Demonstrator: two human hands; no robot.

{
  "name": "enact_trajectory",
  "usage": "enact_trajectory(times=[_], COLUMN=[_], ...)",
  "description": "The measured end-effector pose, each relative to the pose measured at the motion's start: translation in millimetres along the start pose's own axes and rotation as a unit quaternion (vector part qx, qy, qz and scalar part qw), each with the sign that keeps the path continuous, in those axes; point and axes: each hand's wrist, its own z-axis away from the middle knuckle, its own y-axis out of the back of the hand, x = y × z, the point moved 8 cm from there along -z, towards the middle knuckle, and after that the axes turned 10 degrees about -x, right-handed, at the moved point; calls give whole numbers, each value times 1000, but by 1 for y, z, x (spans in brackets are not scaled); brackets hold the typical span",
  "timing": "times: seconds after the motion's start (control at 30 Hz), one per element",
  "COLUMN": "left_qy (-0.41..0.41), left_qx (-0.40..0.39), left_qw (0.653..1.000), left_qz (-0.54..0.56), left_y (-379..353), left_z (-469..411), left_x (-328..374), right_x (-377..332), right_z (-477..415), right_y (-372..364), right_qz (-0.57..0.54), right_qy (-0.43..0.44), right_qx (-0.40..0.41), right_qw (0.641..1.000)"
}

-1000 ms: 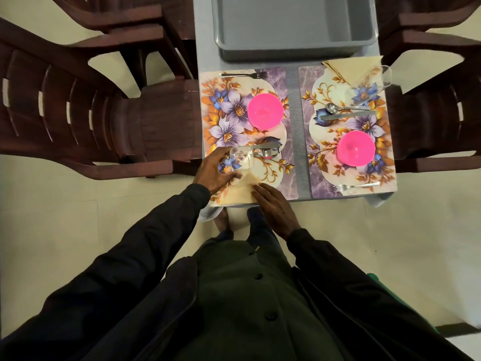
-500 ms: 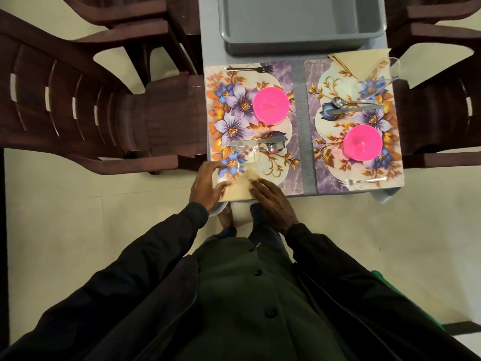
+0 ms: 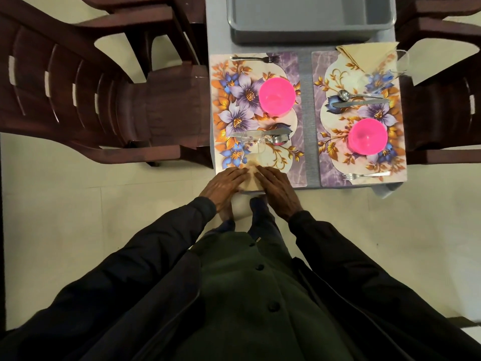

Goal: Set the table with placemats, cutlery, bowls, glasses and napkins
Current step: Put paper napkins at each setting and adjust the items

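Flat open grip, left hand and right hand pressing napkin

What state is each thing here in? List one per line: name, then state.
Near napkin, folded, flat on the left placemat.
Left hand, fingers straight, pressing that napkin.
Right hand, fingers straight, pressing it too.
Near glass, upright.
Far napkin, folded.
Left pink bowl, empty.
Right pink bowl, empty.
Grey tub, empty.

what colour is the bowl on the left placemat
Bright pink. The bowl shows best in the head view, sitting on the floral placemat.
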Motion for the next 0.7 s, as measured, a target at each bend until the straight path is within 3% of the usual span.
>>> enact_trajectory(times=[0.4,0.7], left_qy=[29,15], left_qx=[-23,-41], left_qw=[999,997], left_qz=[16,-68], left_y=[-12,-7], left_z=[-4,-5], left_x=[-14,-11], right_x=[7,8], right_z=[-5,-7], right_y=[-8,-10], right_qz=[34,46], right_qy=[-25,-28], right_qx=[-58,-70], right_qw=[997,996])
